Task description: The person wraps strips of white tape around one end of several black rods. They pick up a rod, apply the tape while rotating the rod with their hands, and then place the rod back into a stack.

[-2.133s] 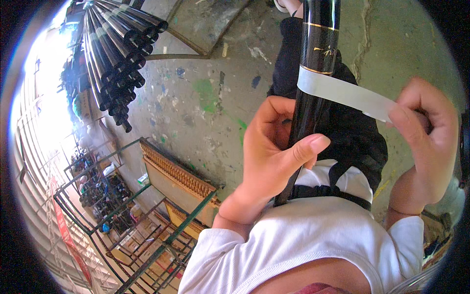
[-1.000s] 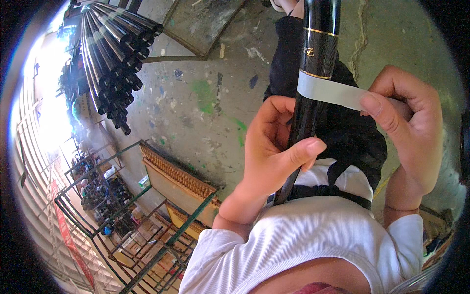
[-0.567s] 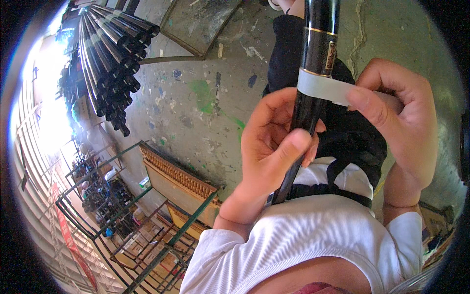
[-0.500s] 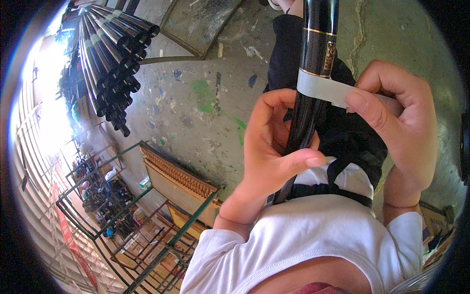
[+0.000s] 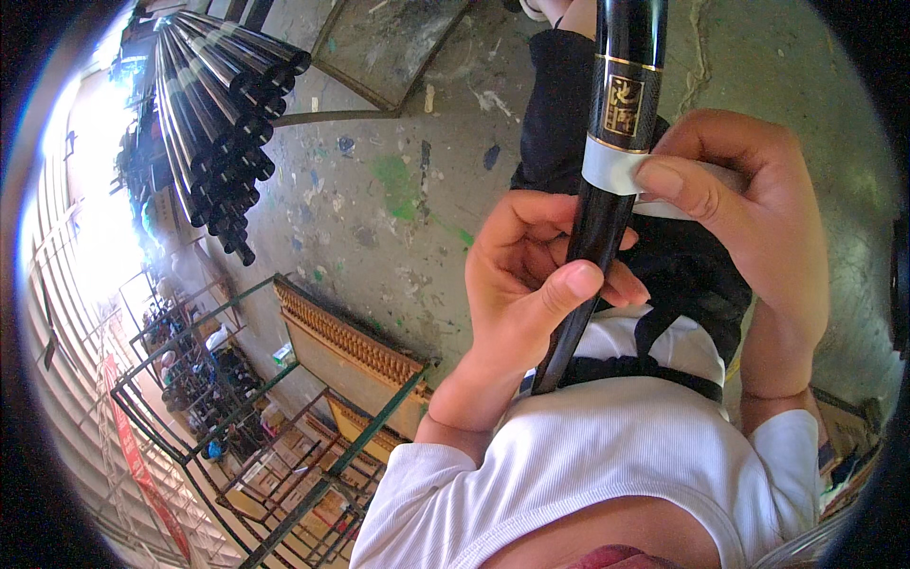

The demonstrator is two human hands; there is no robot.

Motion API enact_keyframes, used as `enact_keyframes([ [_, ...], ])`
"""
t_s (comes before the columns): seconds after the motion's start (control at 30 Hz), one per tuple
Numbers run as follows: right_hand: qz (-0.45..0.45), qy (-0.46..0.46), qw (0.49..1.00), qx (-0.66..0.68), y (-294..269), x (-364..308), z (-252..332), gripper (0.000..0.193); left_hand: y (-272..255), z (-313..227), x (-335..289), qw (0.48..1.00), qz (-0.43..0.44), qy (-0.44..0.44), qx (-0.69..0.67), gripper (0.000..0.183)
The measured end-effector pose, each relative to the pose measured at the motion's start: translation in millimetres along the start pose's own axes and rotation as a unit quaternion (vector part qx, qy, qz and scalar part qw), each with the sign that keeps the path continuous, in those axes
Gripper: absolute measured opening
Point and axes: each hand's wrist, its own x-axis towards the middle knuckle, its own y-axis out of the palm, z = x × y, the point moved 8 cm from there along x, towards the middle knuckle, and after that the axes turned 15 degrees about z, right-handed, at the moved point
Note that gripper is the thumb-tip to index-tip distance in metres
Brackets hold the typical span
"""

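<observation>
A glossy black fishing rod (image 5: 599, 223) with thin gold rings and a gold-framed label runs from the top of the view down to my waist. White tape (image 5: 609, 169) lies around it, just below the lower gold ring. My left hand (image 5: 512, 294) is wrapped round the rod below the tape, its thumb on the near face and its fingers behind. My right hand (image 5: 758, 213) pinches the tape at the rod's right side, thumb on top. The ends of its other fingers are hidden behind the thumb and palm.
A bundle of black tubes (image 5: 223, 133) lies at the upper left, open ends toward me. A green metal frame (image 5: 379, 417) stands at the lower left beside a brown-edged panel (image 5: 346, 327). A flat board (image 5: 384, 47) rests on the paint-spotted floor (image 5: 379, 228).
The rod has turned, bringing its label round to face me. The loose stretch of tape has shortened against the rod. My right hand has moved in left, and my left thumb is now on the rod.
</observation>
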Motion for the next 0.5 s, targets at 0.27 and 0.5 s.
enact_keyframes([
  [0.27, 0.033, -0.038, 0.999, 0.007, 6.1, 6.0, -4.5, 0.037, 1.5, -4.2, -1.7, 0.964, 0.016, 0.013, 0.263, 0.059],
  [0.5, 0.079, -0.086, 0.991, 0.071, 7.0, 7.8, -7.1, 0.015, 4.5, 3.7, -3.1, 0.998, 0.035, -0.036, 0.037, 0.056],
])
